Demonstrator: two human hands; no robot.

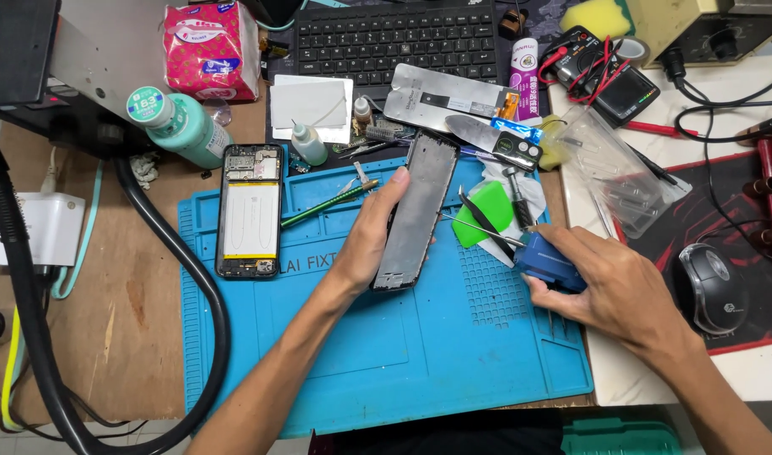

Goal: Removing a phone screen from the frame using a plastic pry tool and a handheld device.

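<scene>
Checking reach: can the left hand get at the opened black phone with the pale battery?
Probably not right away: the left hand is gripping a long dark phone frame. The opened black phone lies uncovered beside it on the blue mat.

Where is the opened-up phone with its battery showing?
The opened phone lies flat on the left part of the blue mat, just left of the left hand, below the green bottle.

Right hand (609,291) fingers (548,291) cover most of the small blue block-shaped object (546,259); its kind cannot be determined. Both forearms are cut off by the bottom edge.
</scene>
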